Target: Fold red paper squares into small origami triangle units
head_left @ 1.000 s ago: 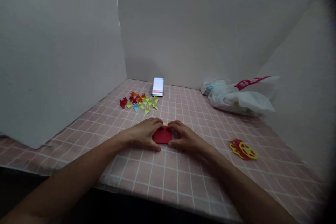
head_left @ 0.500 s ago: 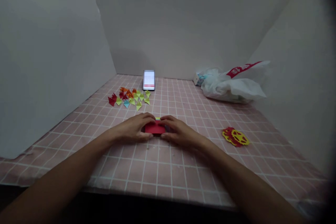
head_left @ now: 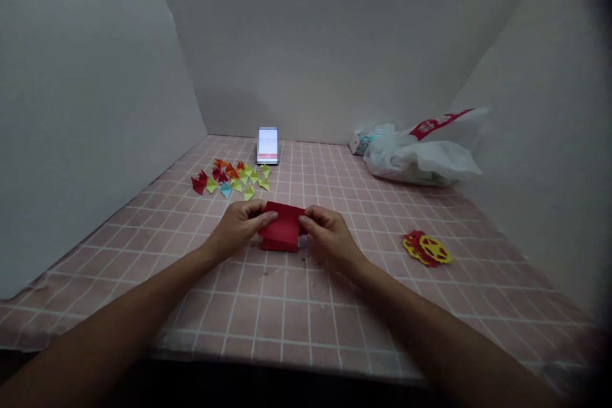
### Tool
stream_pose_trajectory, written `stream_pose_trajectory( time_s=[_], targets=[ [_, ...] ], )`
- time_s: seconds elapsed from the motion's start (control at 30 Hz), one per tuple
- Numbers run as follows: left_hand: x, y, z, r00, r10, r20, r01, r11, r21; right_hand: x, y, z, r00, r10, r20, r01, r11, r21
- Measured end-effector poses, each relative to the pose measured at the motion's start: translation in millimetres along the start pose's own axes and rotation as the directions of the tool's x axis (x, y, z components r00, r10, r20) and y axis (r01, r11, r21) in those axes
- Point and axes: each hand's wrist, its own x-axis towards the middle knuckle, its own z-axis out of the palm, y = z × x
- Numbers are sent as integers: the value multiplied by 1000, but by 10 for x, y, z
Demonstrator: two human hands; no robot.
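Head view: the left hand (head_left: 238,226) pinches one side of a red paper (head_left: 285,223) with its thumb and fingers. The right hand (head_left: 332,233) pinches the other side. So the red paper is right between both hands, over the pink table (head_left: 296,325). Little folded papers (head_left: 231,170) lie past the left hand.

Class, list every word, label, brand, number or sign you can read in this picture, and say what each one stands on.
No text can be read with certainty.
White plastic bag: pale characters on its red band, too blurred to read.
Phone screen: blurred, unreadable.
Box by the bag: no readable lettering.
Red paper in the left hand and right hand: no writing visible.
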Motion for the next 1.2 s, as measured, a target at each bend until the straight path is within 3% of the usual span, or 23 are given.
stream_pose_trajectory(
  time_s=[0.17,0.3,0.43,0.6,0.8,0.9,1.03,1.2],
  targets=[
    [-46,54,73,983,-177,42,182,955,-235,-53,-49,52,980,172,96,-192,947,257],
    [-53,26,100,972,-221,74,232,891,-389,-56,-41,59,979,196,52,-202,926,318],
    [-60,30,98,973,-216,81,230,890,-395,-33,-7,52,983,181,38,-182,908,376],
    [-72,43,97,991,-136,16,135,958,-254,-28,18,36,989,145,23,-145,945,292],
    [-74,59,93,1000,-22,-22,17,982,-190,-49,-38,11,998,-38,-41,39,999,26],
    [-64,41,89,997,-74,-12,66,945,-319,-43,-37,21,997,68,-32,-62,984,166],
    [-52,-33,92,983,-171,62,179,843,-507,-21,2,40,973,229,12,-213,882,421],
    [-54,-80,103,968,-212,133,248,745,-619,-8,33,46,955,291,59,-281,821,497]
  ],
)
